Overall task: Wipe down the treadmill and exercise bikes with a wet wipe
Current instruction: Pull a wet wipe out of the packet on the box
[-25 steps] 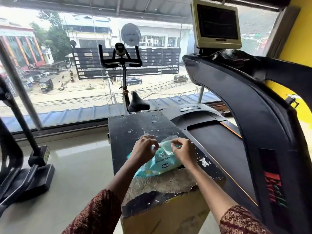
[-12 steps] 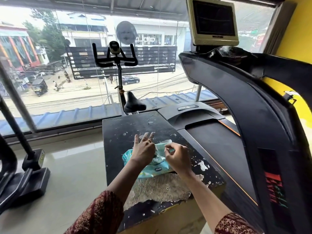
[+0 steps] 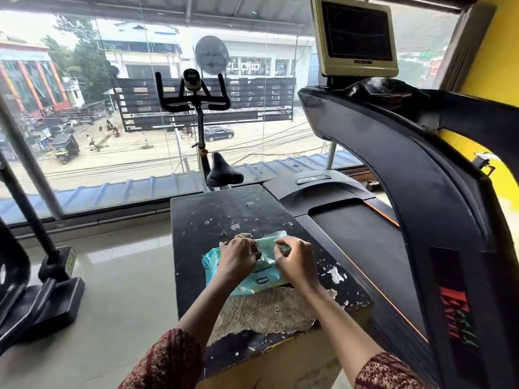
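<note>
- Left hand (image 3: 238, 258) is curling its fingers onto the top of the wet-wipe pack (image 3: 250, 282), pinching at it.
- Right hand (image 3: 296, 263) is pinching the pack's top just beside the left.
- The pack is lying flat on the scuffed black table (image 3: 224, 209), towards its near end.
- The treadmill (image 3: 365, 240) is standing just right of the table, and the exercise bike (image 3: 196, 113) is standing behind it by the window (image 3: 112, 122).

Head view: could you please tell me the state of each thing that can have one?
Wipes pack: lying on the box, flap peeled up.
Left hand: pinches the pack.
Right hand: pinches the pack.
Treadmill screen: dark.
Bike: upright, unused.
</note>
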